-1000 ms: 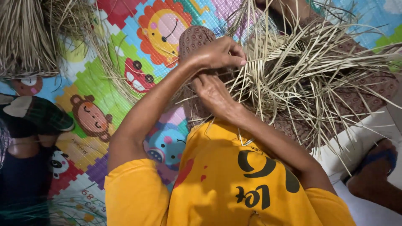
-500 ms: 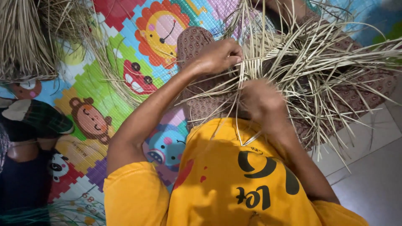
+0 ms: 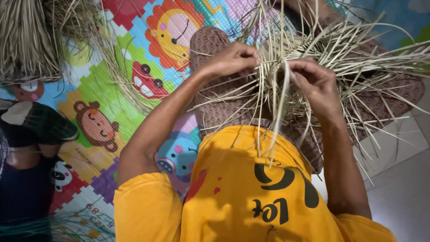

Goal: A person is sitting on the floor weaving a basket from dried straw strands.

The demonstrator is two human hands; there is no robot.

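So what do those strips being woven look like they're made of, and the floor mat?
Strips: pale, flat, matte, dry-looking plant fibre, likely palm leaf or straw; they bend and splay stiffly. Floor mat: looks like soft foam, with interlocking puzzle edges and bright cartoon prints.

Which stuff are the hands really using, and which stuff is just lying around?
In use:
- left hand and right hand, both pinching strands
- half-woven piece of pale dry straw strips

Lying about:
- loose bundle of dry straw
- colourful foam puzzle mat with cartoon animals
- white floor tiles
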